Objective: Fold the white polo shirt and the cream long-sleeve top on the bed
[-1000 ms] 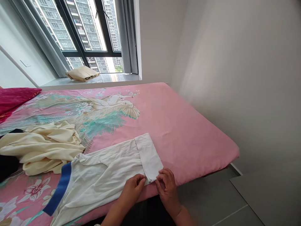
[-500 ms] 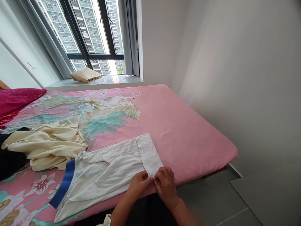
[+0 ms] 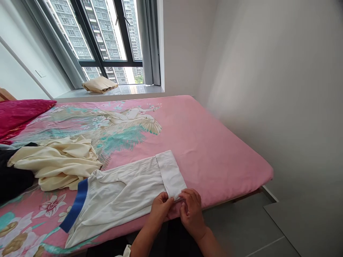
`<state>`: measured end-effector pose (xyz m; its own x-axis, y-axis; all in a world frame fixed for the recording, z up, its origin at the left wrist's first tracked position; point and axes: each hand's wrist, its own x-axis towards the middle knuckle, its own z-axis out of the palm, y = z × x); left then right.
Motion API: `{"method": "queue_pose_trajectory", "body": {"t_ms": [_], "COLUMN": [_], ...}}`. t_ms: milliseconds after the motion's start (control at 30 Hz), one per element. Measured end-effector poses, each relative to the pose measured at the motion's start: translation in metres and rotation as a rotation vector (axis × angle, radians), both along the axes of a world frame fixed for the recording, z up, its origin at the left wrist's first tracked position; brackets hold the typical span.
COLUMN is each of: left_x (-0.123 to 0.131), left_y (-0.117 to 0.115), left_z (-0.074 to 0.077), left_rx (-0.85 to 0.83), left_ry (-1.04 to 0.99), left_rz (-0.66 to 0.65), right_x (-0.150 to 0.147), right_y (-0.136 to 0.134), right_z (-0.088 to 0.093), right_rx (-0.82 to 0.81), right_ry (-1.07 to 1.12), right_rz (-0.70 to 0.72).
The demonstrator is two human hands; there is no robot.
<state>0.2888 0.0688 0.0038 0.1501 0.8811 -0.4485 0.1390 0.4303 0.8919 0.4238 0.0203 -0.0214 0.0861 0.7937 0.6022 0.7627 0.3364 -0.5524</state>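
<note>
A white garment [image 3: 125, 191] with a blue band [image 3: 74, 210] lies flat near the front edge of the pink bed [image 3: 214, 150]. Its right end is folded back into a white cuff [image 3: 170, 173]. My left hand [image 3: 160, 210] and my right hand [image 3: 190, 212] meet at the near corner of that cuff. Both pinch the fabric there, fingers closed on it.
A crumpled cream garment [image 3: 59, 162] lies left of the white one, beside dark clothing [image 3: 13, 178]. A red pillow [image 3: 21, 110] sits at the far left. A tan folded item [image 3: 99, 84] rests on the window sill. A grey wall and tiled floor [image 3: 254, 228] are to the right.
My hands have drawn closer together on the cuff's near corner and lifted it slightly. The view has shifted a little to the left.
</note>
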Motion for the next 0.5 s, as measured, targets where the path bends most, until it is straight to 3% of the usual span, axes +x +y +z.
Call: {"method": "queue_pose_trajectory", "body": {"t_ms": [167, 300, 500], "left_x": [0.008, 0.008, -0.013], "left_y": [-0.002, -0.005, -0.005], "left_z": [-0.004, -0.011, -0.011], "left_rx": [0.064, 0.033, 0.23], "left_ry": [-0.007, 0.003, 0.143], "left_rz": [0.148, 0.221, 0.254], "right_x": [0.006, 0.006, 0.005], "right_y": [0.009, 0.004, 0.014], "right_z": [-0.006, -0.011, 0.012], "right_rx": [-0.039, -0.056, -0.005], "right_ry": [-0.056, -0.019, -0.098], "right_rz": [0.137, 0.125, 0.096]}}
